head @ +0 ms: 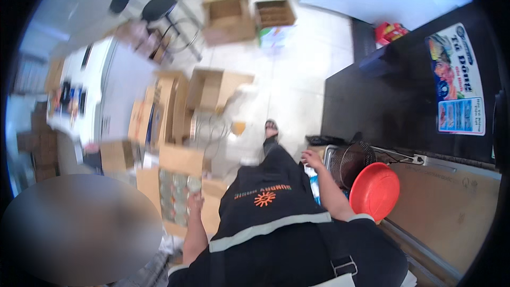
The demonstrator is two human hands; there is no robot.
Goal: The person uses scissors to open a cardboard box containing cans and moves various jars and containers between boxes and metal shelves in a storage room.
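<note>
My left hand [195, 202] is over the right edge of an open cardboard box of glass jars [174, 191]; whether it touches a jar, I cannot tell. Nothing shows in its fingers. On the other side of my black apron [263, 185], my right hand [312, 158] hangs with its fingers apart and holds nothing. Close to it are a metal tray [330, 157], a dark wire mesh basket [356, 163] and a round red plastic basin [375, 191]. The picture is somewhat blurred.
Open cardboard boxes [205, 89] stand on the tiled floor ahead and to the left. Farther off are black round stools [159, 6]. A dark cabinet [358, 103] borders the right side. A white table [67, 119] is at the left, and a power plug [417, 160] is at the right.
</note>
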